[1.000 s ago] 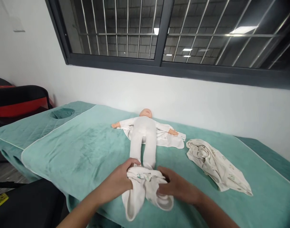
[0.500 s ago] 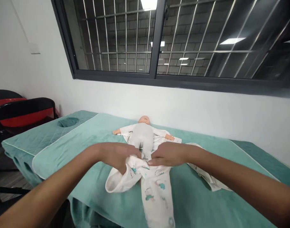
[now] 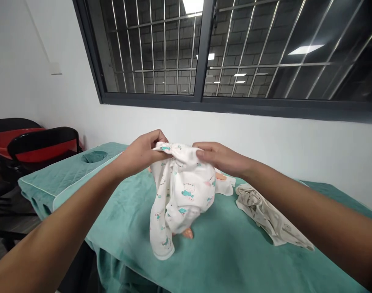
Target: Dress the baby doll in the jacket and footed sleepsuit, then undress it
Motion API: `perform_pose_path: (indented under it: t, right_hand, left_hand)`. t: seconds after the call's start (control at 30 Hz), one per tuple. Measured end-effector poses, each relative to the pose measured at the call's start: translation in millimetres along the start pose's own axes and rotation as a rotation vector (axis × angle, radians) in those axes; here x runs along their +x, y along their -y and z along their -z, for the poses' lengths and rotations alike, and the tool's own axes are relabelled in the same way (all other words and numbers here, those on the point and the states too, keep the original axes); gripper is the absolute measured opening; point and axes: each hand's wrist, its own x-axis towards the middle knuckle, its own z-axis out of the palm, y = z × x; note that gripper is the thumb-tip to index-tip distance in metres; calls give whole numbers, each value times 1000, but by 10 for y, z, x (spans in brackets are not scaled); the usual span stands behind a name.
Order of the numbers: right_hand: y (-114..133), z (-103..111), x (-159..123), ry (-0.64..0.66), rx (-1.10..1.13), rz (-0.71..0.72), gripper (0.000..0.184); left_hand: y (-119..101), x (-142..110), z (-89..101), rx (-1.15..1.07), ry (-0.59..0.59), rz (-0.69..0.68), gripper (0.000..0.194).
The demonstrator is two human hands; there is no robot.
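Both my hands hold up a pair of white printed baby pants (image 3: 188, 183) by the top edge. My left hand (image 3: 146, 152) is closed on the left end of that edge, and my right hand (image 3: 219, 156) pinches the right end. The cloth hangs bunched, with one leg dangling at the left. Behind it lies a baby doll, mostly hidden; a foot (image 3: 188, 233) shows below the cloth and a hand (image 3: 220, 176) at the right, beside a piece of white printed cloth (image 3: 225, 188).
A crumpled off-white garment (image 3: 265, 211) lies on the right of the green-covered bed (image 3: 228, 252). The bed has a face hole (image 3: 94, 156) at the left. Red and black chairs (image 3: 45, 144) stand beyond it. A barred window (image 3: 201, 53) is in the wall behind.
My hands have lifted the pants' top edge up and away from the doll's legs. The cloth now covers most of the doll from view, and one foot shows below it.
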Motion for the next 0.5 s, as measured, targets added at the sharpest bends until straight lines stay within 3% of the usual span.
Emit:
perform_pose_path:
  t: [0.07,0.17,0.33,0.4,0.5]
  right_hand:
    - [-25,-23,28,-54,157,41,37]
    - [-30,-64,61,0,211,28,29]
    - [50,-64,92,125,-128,-31,26]
    - [97,-30,105,155,-249,-64,22]
    - [151,20,128,134,-255,-82,20]
  left_hand:
    - [21,-9,-27,-82,-23,9,18]
    - [40,-29,-89,-158,-31,15,14]
    - [82,-51,-83,-201,-38,16,13]
    - [116,-52,-18,-153,63,17,15]
    - [170,-59,98,-35,327,64,20]
